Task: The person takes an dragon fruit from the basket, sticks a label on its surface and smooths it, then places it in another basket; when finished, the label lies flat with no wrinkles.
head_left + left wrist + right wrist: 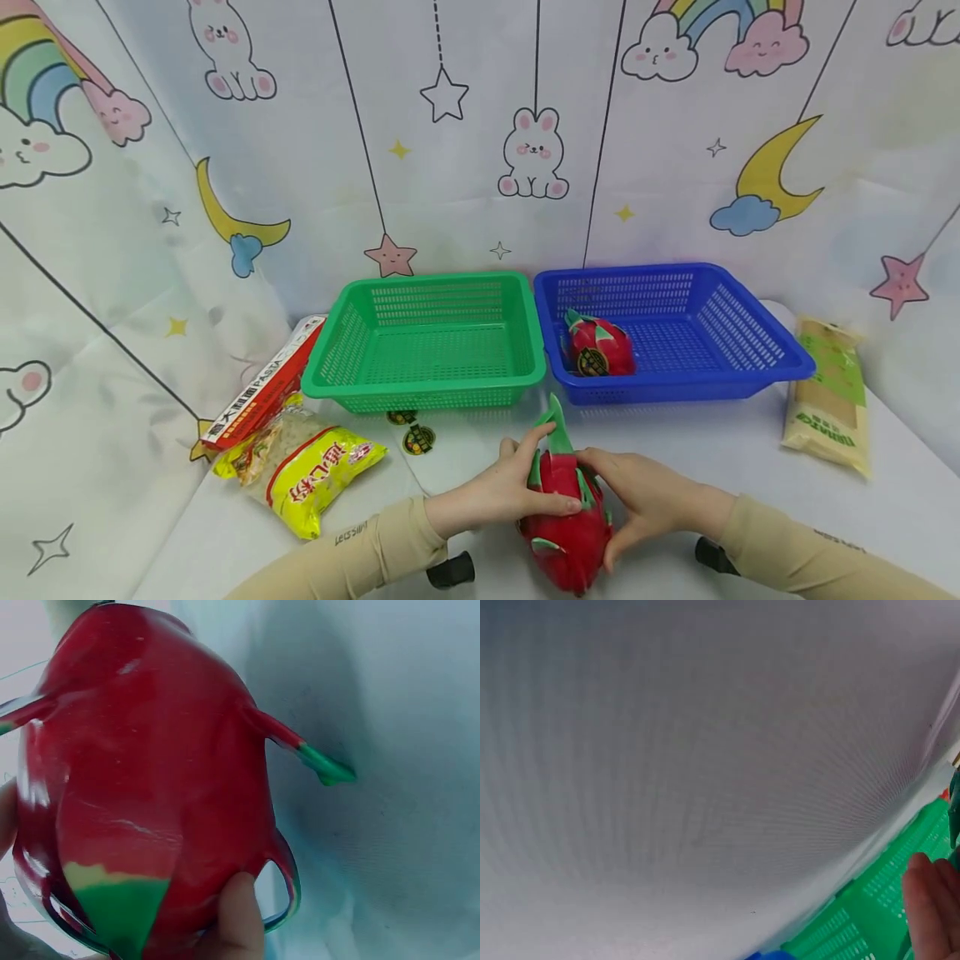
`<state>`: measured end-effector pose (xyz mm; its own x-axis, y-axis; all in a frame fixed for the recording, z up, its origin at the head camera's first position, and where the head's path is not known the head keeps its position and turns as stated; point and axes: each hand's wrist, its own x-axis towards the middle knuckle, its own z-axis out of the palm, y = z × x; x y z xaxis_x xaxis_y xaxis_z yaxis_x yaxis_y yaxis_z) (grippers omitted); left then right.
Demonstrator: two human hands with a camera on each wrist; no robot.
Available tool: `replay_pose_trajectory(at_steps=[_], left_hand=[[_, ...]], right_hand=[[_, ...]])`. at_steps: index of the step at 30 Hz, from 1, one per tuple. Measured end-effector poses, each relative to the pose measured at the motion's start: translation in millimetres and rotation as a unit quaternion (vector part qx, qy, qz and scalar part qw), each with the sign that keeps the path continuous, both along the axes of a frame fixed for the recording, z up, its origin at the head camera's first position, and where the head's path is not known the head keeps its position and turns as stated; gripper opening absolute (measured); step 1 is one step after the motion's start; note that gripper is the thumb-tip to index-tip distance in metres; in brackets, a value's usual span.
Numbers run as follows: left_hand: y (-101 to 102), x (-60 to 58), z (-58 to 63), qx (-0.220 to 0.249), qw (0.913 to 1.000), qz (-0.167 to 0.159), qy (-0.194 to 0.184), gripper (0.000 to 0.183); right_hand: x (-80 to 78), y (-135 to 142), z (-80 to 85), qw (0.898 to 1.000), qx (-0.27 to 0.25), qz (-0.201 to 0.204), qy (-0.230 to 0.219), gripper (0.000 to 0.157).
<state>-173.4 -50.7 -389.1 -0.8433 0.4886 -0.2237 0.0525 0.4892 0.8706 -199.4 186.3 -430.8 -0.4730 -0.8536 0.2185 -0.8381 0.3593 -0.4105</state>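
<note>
A large red dragon fruit [564, 533] with green leaf tips is held between both hands above the white table, its long green tip pointing toward the baskets. My left hand [517, 492] grips its left side, thumb across the front. From the right, my right hand [645, 496] holds it with fingers at the upper side and thumb lower down. In the left wrist view the dragon fruit [150, 772] looks glossy and fills much of the picture. The right wrist view catches only some fingers [928, 907] at its edge.
A green basket [423, 390] stands behind the hands. Beside it, a blue basket [690, 390] contains another dragon fruit [602, 342]. On the left lie a red pasta box [262, 383] and a yellow bag [307, 467]; a beige-green packet [828, 400] lies right. Round black stickers [418, 439] are near the green basket.
</note>
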Motion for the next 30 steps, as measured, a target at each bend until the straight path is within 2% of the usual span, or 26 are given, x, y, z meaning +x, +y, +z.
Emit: replay_pose_trajectory(at_steps=[5, 14, 21, 26, 30], left_hand=[[0, -3.1, -4.3, -0.024, 0.9997, 0.001, 0.011, 0.09], [1, -7.7, -9.9, -0.037, 0.9993, 0.005, 0.003, 0.09], [-2, -10.0, -13.1, -0.028, 0.9993, 0.006, -0.022, 0.087], [-5, -16.7, -15.9, -0.023, 0.9989, -0.001, -0.042, 0.086], [-9, -20.7, -15.5, -0.021, 0.9983, -0.007, -0.055, 0.085]], right_hand=[[-1.9, -2, -1.9, 1.0, 0.021, 0.0, -0.016, 0.102], [-7.3, -4, -5.3, 0.998, 0.046, -0.002, -0.031, 0.103], [-10.8, -4, -5.4, 0.997, 0.074, -0.014, -0.026, 0.102], [-12.8, -6, 1.8, 0.993, 0.103, -0.023, -0.047, 0.098], [-14.9, -8, 7.8, 0.992, 0.117, -0.022, -0.046, 0.097]])
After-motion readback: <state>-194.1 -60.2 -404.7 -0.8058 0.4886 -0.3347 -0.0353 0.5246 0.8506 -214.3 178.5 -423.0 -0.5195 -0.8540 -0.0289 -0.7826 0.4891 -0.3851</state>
